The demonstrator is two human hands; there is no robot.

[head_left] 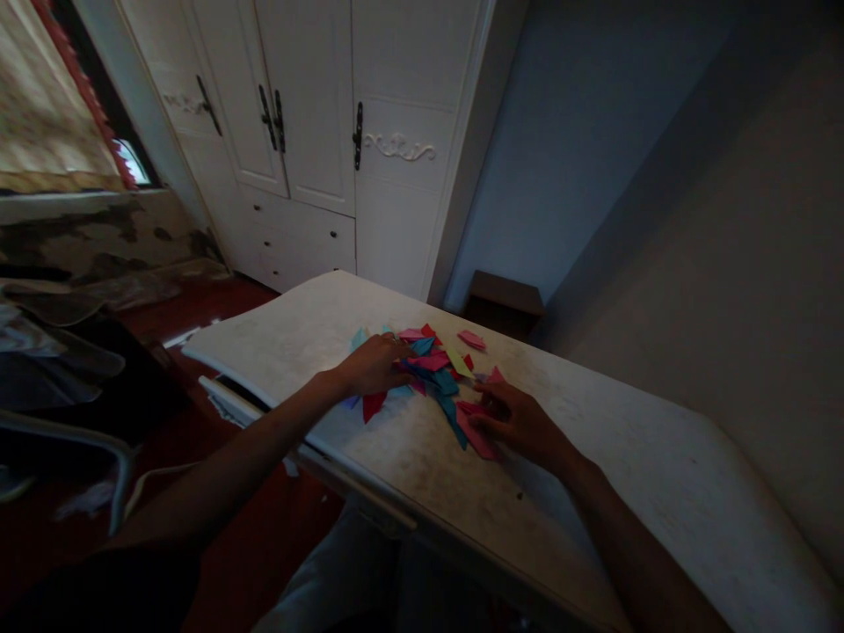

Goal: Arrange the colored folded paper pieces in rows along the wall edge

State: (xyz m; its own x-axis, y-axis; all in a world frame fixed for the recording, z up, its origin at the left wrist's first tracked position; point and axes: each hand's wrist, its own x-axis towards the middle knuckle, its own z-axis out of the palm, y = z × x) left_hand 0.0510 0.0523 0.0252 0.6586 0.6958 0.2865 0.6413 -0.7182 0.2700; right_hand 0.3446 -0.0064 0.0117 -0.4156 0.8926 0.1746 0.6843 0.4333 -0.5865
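A loose heap of folded coloured paper pieces (433, 360) lies on the white table, in pink, red, teal, yellow and pale blue. My left hand (377, 363) rests on the heap's left side, fingers stretched over the papers. At the right side is my right hand (524, 424), its fingers bent and apart from the thumb. It touches or hovers close beside a pink folded paper (476, 432); contact is hard to make out. Just left of that piece sits a long teal folded paper (452, 422). A red folded paper (374, 405) pokes out below my left hand.
The white table (633, 448) has a partly pulled-out drawer (230, 400) on its left. A single pink paper (472, 339) lies behind the heap. Beyond stand a white wardrobe (402, 202) and a small brown cabinet (506, 293). A chair frame (72, 428) is at left.
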